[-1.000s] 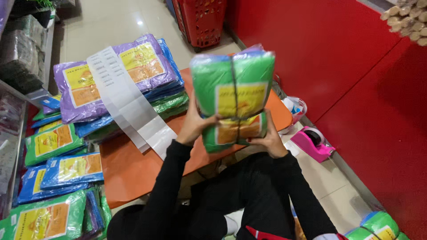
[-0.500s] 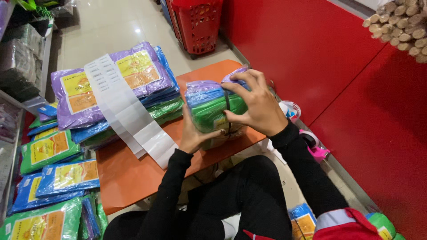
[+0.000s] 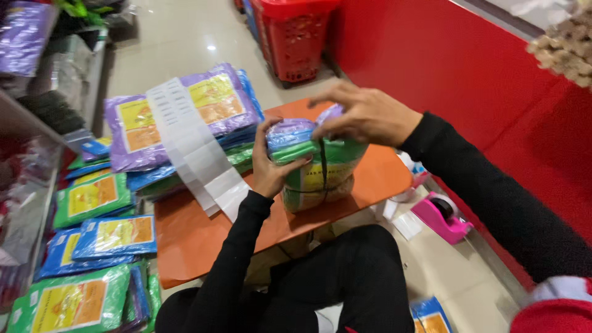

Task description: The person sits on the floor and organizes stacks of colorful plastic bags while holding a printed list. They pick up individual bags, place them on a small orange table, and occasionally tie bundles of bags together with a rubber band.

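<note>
Apparently both hands clasp the tied packet bundle

From my feed, a glossy cream tiled floor fills the upper middle of the frame, with a bright spot of ceiling light mirrored in it. A red panelled wall runs down the whole right side. At the top centre I see a red plastic basket standing on the tiles against that wall. Along the left edge a grey shelf unit holds dark and purple wrapped goods. A low orange table sits across the centre.
</note>
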